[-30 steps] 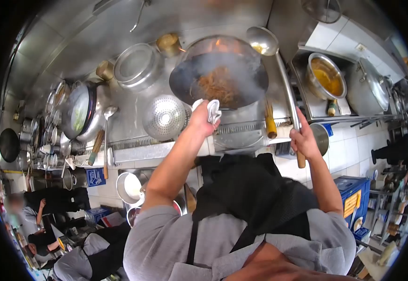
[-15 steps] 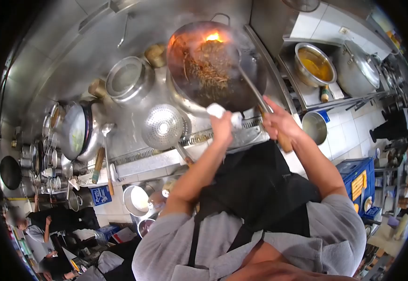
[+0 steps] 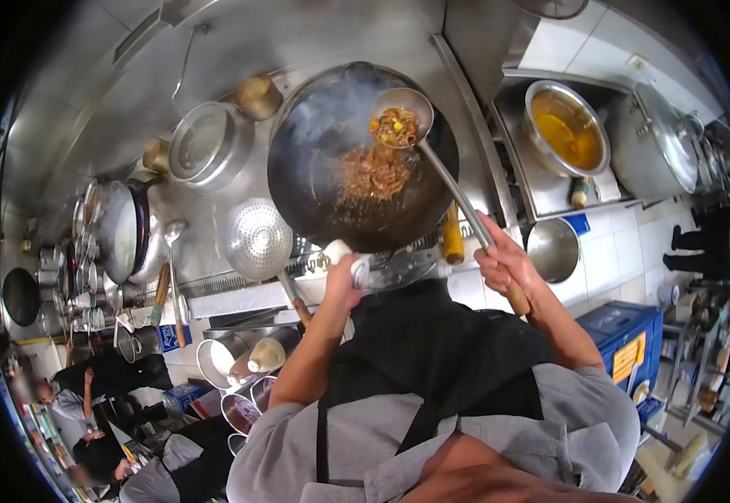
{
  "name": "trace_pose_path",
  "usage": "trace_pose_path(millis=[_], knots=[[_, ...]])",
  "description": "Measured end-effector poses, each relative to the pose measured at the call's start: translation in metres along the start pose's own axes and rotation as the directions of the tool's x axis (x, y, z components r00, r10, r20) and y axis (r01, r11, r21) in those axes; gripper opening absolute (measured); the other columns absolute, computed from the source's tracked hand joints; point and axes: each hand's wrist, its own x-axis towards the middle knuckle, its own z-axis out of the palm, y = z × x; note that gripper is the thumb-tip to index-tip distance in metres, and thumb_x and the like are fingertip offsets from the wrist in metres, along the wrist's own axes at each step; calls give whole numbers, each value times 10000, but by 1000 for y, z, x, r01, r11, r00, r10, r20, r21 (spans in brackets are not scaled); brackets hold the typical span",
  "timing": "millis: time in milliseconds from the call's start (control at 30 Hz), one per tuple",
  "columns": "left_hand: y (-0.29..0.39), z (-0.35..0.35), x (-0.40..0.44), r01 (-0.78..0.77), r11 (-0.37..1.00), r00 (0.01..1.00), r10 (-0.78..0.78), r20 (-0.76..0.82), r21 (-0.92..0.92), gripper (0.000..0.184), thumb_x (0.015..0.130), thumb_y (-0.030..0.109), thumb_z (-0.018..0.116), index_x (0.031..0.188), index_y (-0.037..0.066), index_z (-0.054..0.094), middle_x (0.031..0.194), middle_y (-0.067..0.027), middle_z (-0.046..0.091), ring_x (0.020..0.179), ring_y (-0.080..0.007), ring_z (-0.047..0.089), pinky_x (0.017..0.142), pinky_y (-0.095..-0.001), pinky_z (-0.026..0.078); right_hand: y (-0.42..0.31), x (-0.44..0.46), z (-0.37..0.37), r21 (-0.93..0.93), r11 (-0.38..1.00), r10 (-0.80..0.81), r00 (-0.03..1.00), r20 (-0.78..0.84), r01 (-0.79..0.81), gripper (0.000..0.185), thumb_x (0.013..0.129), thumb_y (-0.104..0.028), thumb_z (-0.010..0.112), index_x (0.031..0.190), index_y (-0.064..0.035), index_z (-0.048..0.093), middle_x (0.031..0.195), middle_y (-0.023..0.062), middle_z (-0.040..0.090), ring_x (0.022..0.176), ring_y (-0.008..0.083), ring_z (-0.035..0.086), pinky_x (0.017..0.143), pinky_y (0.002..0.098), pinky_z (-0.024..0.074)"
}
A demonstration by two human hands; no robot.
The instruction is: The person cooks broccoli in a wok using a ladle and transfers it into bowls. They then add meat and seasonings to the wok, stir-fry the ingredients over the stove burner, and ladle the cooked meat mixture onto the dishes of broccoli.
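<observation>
A dark wok point(image 3: 306, 184) sits on the range, with smoke rising from its left side. Browned, shredded-looking food point(image 3: 373, 173) lies at its middle. My left hand point(image 3: 342, 287) is closed around a folded white cloth point(image 3: 337, 251) at the wok's near edge; the part of the wok under the cloth is hidden. In my right hand point(image 3: 506, 268), fingers wrapped round the wooden grip, is a long metal ladle point(image 3: 457, 191). Its bowl is over the wok and holds some of the food, with yellow bits on top.
Left of the wok are a perforated strainer point(image 3: 258, 239) and a metal pot point(image 3: 201, 142). A steel bowl of orange liquid point(image 3: 568, 126) and a large lidded pot point(image 3: 654, 142) stand to the right. Co-workers point(image 3: 72, 394) are at lower left.
The flame in the wok is gone. The ladle's bowl has come up into view with food in it. The wok and my left hand have shifted left in view.
</observation>
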Motion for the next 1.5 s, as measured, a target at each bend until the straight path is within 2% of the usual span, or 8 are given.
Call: trace_pose_path(millis=[467, 600, 800, 933, 1100, 1200, 1367, 1500], knots=[[8, -17, 13, 37, 998, 996, -41, 73, 56, 88, 850, 151, 632, 860, 66, 611, 741, -43, 599, 655, -175, 592, 569, -337, 459, -18, -11, 10, 73, 996, -57, 998, -26, 58, 731, 953, -170, 587, 1558, -261, 187, 748, 2, 399, 405, 31, 339, 349, 178, 312], [48, 0, -5, -21, 975, 998, 8, 57, 223, 100, 823, 115, 656, 871, 45, 603, 753, -62, 609, 646, -194, 607, 580, -339, 490, 20, -23, 28, 212, 968, -119, 989, -89, 136, 714, 967, -154, 564, 1558, -265, 180, 766, 11, 394, 418, 26, 358, 354, 177, 332], [73, 30, 1, 41, 859, 932, -217, 290, 511, 161, 864, 177, 594, 905, 24, 622, 811, -84, 659, 721, -196, 659, 599, -339, 544, 93, -91, 40, 293, 887, -350, 934, -77, 357, 643, 982, -194, 556, 1531, -171, 224, 717, -11, 401, 450, 17, 405, 372, 176, 354], [96, 64, 8, -91, 725, 798, -357, 485, 682, 294, 871, 235, 577, 1103, 56, 558, 878, -73, 651, 740, -201, 650, 596, -325, 523, 162, -131, 96, 210, 796, -525, 820, -228, 568, 665, 973, -191, 569, 1530, -117, 213, 737, 2, 451, 450, 16, 431, 367, 165, 342], [102, 156, -35, -330, 468, 642, -525, 559, 820, 267, 904, 283, 553, 1070, 75, 538, 868, -60, 634, 712, -172, 616, 554, -290, 474, 250, -138, 149, 174, 502, -770, 529, -358, 847, 635, 952, -95, 546, 1503, -100, 230, 727, 20, 459, 445, 24, 424, 363, 186, 352], [117, 197, -21, -287, 361, 488, -742, 460, 887, 226, 891, 207, 544, 1045, 46, 506, 852, -81, 620, 685, -186, 617, 553, -307, 509, 256, -101, 205, 103, 451, -759, 441, -478, 887, 626, 952, -73, 505, 1509, -123, 225, 718, 11, 453, 474, 50, 438, 370, 204, 345], [84, 232, -40, -352, 199, 337, -885, 322, 915, 199, 896, 182, 561, 1006, 18, 536, 857, -101, 637, 740, -213, 645, 617, -329, 527, 280, -49, 306, -32, 269, -571, 133, -810, 963, 630, 925, -41, 498, 1489, -127, 229, 679, -7, 425, 418, 31, 390, 352, 208, 345], [45, 241, -23, -365, 54, 159, -980, 119, 929, 144, 892, 156, 577, 928, 18, 567, 823, -115, 652, 711, -213, 648, 583, -317, 515, 279, 22, 375, -123, 131, -482, -45, -875, 984, 622, 938, -62, 505, 1492, -132, 231, 672, -12, 407, 422, 25, 392, 350, 196, 348]])
